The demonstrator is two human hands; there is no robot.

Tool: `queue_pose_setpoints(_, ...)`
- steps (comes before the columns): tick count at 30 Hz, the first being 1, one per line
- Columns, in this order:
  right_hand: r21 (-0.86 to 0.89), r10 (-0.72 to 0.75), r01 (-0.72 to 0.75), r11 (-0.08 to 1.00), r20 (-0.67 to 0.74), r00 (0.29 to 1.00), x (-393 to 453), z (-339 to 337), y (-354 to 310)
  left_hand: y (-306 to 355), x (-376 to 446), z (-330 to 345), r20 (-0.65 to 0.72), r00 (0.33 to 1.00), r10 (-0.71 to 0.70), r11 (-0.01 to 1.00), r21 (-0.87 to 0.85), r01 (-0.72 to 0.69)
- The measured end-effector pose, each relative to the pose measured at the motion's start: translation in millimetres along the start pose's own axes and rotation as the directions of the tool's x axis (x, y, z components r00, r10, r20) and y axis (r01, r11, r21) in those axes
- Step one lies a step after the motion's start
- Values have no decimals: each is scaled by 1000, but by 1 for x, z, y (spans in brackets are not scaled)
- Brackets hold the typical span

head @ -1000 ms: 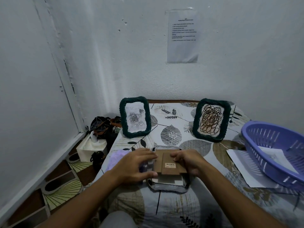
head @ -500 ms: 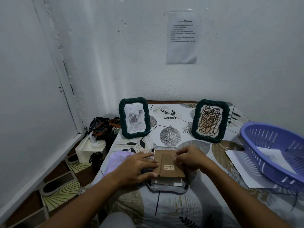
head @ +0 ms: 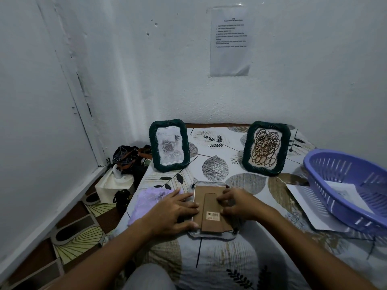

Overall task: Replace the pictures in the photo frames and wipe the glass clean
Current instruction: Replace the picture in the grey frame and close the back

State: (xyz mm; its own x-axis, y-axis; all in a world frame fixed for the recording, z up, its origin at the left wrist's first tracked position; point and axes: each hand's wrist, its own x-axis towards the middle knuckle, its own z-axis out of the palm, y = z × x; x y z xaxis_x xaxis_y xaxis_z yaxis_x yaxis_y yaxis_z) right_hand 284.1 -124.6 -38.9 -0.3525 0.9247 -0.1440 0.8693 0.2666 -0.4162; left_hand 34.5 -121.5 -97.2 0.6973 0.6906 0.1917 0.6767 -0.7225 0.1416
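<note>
A photo frame (head: 211, 208) lies face down on the leaf-patterned bed sheet (head: 213, 264), near the person, with its brown cardboard back (head: 201, 197) turned up. On this back there is a cardboard stand strip (head: 211, 214) with a barcode sticker (head: 213, 216). The left hand (head: 173, 212) lies on the left part of the back, the fingers straight and a little spread, pressing down. The right hand (head: 238, 204) is on the right edge of the back, with the fingers bent; I cannot tell if they pinch something there.

Just left of the frame lies a lilac cloth (head: 148, 201), partly under the left hand. Far on the sheet stand two green woven frames: the left one (head: 169, 145) shows a rose drawing, the right one (head: 266, 147) shows a brown scribble. At the right stands a purple plastic basket (head: 326, 166) with a paper sheet inside, and it rests on another printed sheet (head: 307, 208). A white tissue box (head: 114, 185) stands on the floor at the left.
</note>
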Motion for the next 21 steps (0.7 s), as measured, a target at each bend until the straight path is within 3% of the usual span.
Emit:
queue_pose_setpoints(7, 9, 4, -4, 1000, -27, 1000, -1, 3, 7, -6, 0, 4, -13, 995, -101, 988, -121, 99)
queue_pose_setpoints(15, -8, -5, 5, 1000, -9, 1000, -1, 8, 16, -6, 8, -7, -58, 995, -80, 987, -141, 72)
queue_pose_setpoints(19, 93, 19, 8, 996, -282, 959, 12, -6, 23, -21, 31, -18, -195, 963, -187, 973, -168, 155)
queue_pose_setpoints(21, 125, 60, -18, 992, -336, 940, 25, -14, 31, -33, 49, -25, -179, 949, -258, 960, -159, 231)
